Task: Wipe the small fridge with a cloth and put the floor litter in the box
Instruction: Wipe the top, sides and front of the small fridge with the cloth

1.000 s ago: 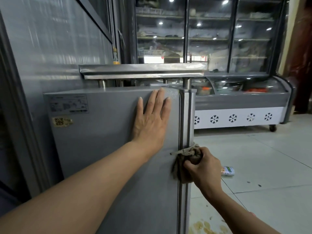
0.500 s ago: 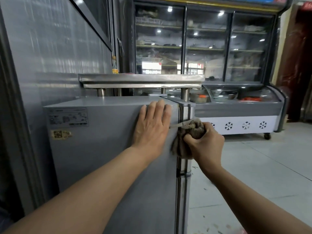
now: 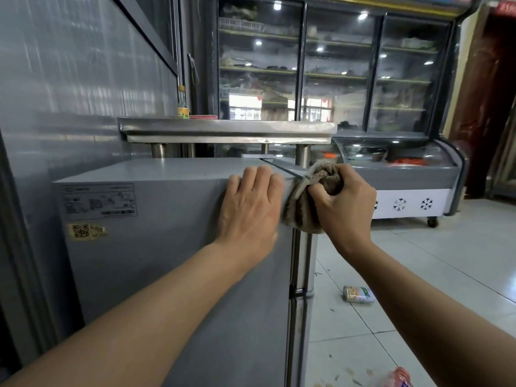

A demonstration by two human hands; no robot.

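A: What is seen at the far left?

B: A tall ribbed grey metal wall panel [image 3: 69, 79] is seen there, and the small grey box-shaped fridge [image 3: 167, 261] is set just beside it. A white printed label [image 3: 99, 201] and a yellowish QR sticker [image 3: 83, 231] are stuck on the upper left of the fridge's side.

A: How is the left hand placed?

B: The left hand [image 3: 251, 208] is laid flat against the side of the fridge near its top front corner; the fingers are held fairly straight, with the tips hooked over the top edge, and nothing is gripped.

A: And further right?

B: A bunched brown-grey striped cloth [image 3: 312, 202] is clutched in the right hand [image 3: 344, 202], whose fingers are curled tightly round it. The cloth is pressed against the top front corner of the fridge, touching the door edge. A stainless steel counter on round legs [image 3: 229, 129] is seen behind the fridge, with a small bottle with a yellow label [image 3: 183, 103] stood on it.

A: And the litter?

B: A small crushed white carton [image 3: 358, 295] is left lying on the pale tiled floor [image 3: 418, 261], right of the fridge, and a pink wrapper [image 3: 400, 377] is cut off by the bottom edge. A glass-fronted display chiller with snowflake marks [image 3: 405, 174] is stood at the back right
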